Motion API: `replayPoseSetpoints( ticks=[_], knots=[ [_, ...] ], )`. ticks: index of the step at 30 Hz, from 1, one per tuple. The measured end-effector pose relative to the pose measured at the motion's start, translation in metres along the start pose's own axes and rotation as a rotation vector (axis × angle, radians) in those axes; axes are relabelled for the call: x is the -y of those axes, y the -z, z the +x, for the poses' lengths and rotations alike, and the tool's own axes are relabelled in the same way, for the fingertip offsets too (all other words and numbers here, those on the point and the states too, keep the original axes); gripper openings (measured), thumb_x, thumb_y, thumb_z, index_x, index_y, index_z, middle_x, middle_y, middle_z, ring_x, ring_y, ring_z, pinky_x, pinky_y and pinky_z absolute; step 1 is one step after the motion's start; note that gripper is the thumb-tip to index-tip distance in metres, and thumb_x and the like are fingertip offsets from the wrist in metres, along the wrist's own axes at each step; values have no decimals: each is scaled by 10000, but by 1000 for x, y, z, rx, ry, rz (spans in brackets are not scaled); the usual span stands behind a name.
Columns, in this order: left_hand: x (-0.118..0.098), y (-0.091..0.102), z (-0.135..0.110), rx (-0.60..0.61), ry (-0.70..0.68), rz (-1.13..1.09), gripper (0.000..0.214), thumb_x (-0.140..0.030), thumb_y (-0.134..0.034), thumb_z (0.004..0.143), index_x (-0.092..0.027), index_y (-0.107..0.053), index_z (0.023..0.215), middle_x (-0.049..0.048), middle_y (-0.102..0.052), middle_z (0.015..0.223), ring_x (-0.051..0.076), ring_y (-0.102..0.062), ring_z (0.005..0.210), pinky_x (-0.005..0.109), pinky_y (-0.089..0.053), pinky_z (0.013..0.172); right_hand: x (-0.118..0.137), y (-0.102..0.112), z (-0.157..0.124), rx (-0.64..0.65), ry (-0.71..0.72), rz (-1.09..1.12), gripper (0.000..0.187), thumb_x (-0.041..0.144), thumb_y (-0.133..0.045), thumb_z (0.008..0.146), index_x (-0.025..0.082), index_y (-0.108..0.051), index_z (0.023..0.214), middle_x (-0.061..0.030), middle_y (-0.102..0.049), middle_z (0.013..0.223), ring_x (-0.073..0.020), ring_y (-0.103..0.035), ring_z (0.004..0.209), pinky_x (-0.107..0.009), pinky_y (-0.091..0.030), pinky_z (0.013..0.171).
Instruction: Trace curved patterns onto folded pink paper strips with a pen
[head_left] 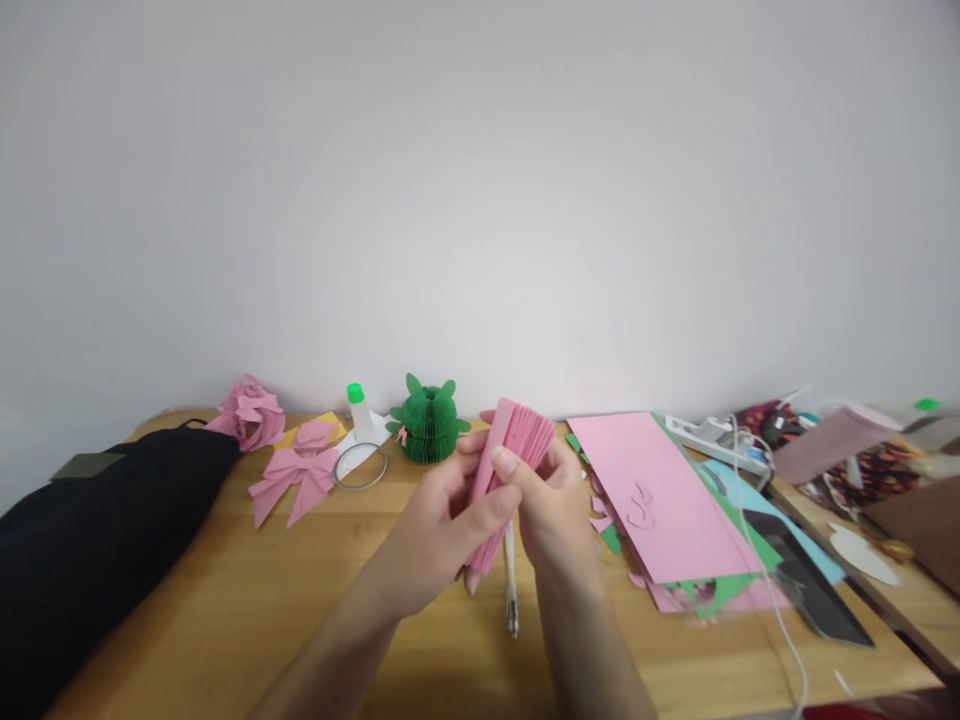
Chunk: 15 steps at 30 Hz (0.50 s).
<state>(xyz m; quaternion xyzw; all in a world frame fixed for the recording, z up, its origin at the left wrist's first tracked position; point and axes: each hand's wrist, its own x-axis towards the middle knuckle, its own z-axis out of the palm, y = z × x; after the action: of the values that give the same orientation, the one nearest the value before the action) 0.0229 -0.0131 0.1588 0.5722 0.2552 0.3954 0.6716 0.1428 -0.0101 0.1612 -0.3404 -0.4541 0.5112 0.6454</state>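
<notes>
Between both hands, above the middle of the wooden table [315,620], is a pink accordion-folded paper [517,430], its pleats fanned slightly at the upper right. My left hand [442,520] wraps its left side, thumb across the pleats. My right hand [551,500] grips the right side, thumb pressed on the front near the top. Fingers behind the paper are mostly hidden. Below the hands lies a thin white stick-like tool with a metallic tip [511,600]. Just behind stands a green honeycomb-paper figure [429,425] with leaf-shaped ears.
Left are a black cloth item [112,540], pink paper bow [296,480], crumpled pink paper [251,415], green-capped glue stick [358,405] and metal ring [360,487]. Right are pink sheets [667,500], green scraps [611,538], a dark tablet-like slab [817,585], a power strip [716,445] and a white cable [772,600].
</notes>
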Motion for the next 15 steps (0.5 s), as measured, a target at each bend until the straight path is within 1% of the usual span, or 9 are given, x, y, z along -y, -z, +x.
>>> replayPoseSetpoints(
  ticks=[3, 6, 9, 12, 15],
  knots=[
    [0, -1, -1, 4, 8, -40, 559, -604, -617, 870, -160, -574, 1207, -73, -487, 550, 57, -403, 356, 156, -319, 328, 1, 0, -1, 8, 1, 22, 350, 440, -825, 704, 231, -728, 967, -55, -790, 861, -211, -745, 763, -352, -627, 710],
    [-1, 1, -4, 25, 53, -44, 521, -572, -653, 853, -181, -596, 1192, -45, -534, 622, 71, -470, 420, 164, -378, 371, 3, 0, -4, 35, -16, 53, 364, 445, -833, 702, 249, -726, 990, -45, -790, 868, -214, -748, 772, -365, -635, 714],
    [-1, 3, -9, 31, 74, -29, 459, -525, -691, 826, -181, -635, 1125, -33, -551, 621, 91, -512, 468, 180, -412, 415, 5, -1, -6, 47, -29, 35, 378, 471, -826, 707, 253, -723, 998, -43, -786, 878, -216, -745, 765, -370, -635, 710],
    [1, 5, -10, 27, 80, -12, 402, -514, -648, 860, -187, -658, 1094, -24, -570, 607, 92, -512, 457, 186, -386, 412, 8, -1, -8, 51, -51, 13, 389, 489, -820, 716, 259, -721, 1012, -38, -780, 889, -211, -741, 773, -372, -630, 739],
    [4, 7, -10, 54, 76, -51, 408, -545, -584, 893, -190, -653, 1082, -27, -577, 580, 87, -496, 422, 182, -351, 391, 10, 0, -10, 19, -90, -11, 363, 521, -826, 701, 255, -730, 931, -24, -757, 836, -197, -724, 737, -356, -623, 731]
  ],
)
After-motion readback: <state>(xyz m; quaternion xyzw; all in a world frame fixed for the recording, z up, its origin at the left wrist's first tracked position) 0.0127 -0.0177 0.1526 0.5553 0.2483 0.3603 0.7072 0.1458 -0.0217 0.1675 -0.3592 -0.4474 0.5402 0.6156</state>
